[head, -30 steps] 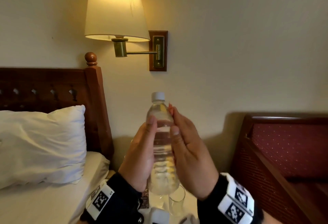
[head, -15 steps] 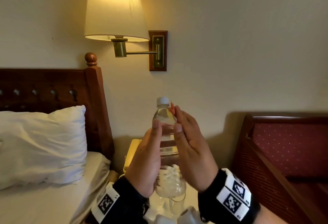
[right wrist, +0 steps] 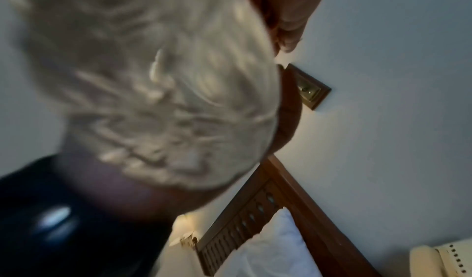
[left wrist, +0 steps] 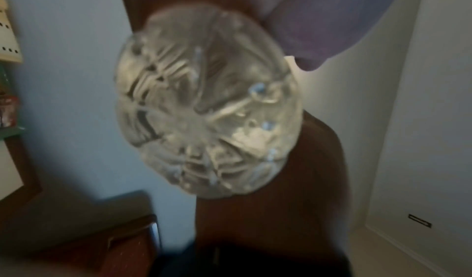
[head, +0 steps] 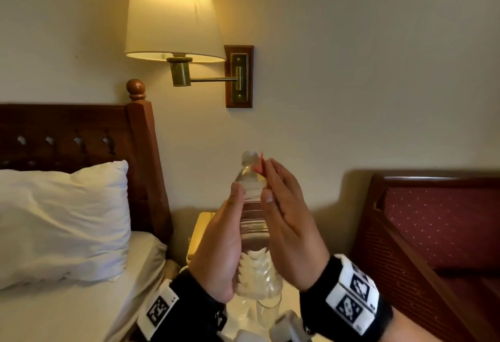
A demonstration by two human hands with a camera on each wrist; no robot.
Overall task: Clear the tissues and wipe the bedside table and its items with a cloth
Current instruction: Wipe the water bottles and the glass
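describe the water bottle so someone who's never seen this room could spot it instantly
Find the lit wall lamp above the corner of the wooden headboard. Below its bracket, the left hand and right hand hold the bottle upright. Unlike the drinking glass underneath, it is ribbed and white-capped.

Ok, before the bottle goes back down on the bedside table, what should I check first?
1. Bottle held securely: ok, upright, pressed between left hand and right hand.
2. Cap on: ok, white cap in place.
3. Cloth against bottle: cannot tell, only a pink edge shows past the right fingertips.
4. Landing spot free: not ok, a glass stands just below the bottle's base.
5. Telephone out of the path: ok, it sits behind the left hand.
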